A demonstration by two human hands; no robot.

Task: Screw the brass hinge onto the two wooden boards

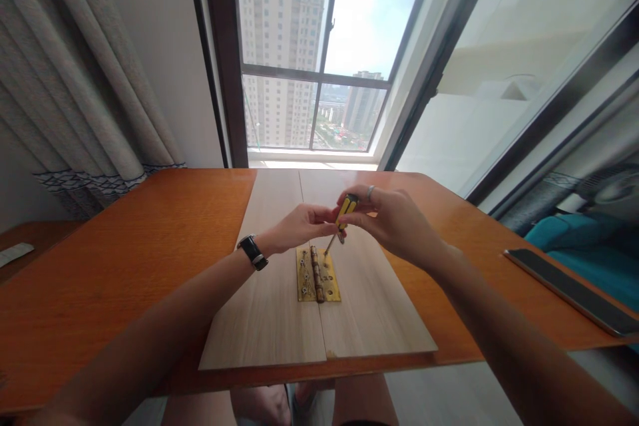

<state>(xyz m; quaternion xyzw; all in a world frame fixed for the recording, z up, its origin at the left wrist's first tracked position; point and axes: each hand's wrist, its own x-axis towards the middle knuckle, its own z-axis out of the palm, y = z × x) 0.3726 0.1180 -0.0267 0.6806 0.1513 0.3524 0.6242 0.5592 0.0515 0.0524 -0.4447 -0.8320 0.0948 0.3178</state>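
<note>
A screwdriver (347, 210) with a yellow and black handle slants down to the left, gripped near the top by my right hand (377, 213). Its shaft tip points at the upper end of the right leaf of a brass-coloured hinge (318, 276). My left hand (309, 223) is pinched around the lower part of the handle. Whether its fingertips also hold something small is hidden. The worn hinge lies open across the seam between two pale wooden boards (269, 319). Screw heads show in its left leaf, and holes show in the right leaf's lower part.
The boards lie on an orange-brown wooden table (200, 213). A dark flat device, perhaps a phone (569, 289), rests at the table's right edge. A window (319, 73) stands beyond the far edge, curtains (74, 66) hang left, and a teal seat (579, 239) is at right.
</note>
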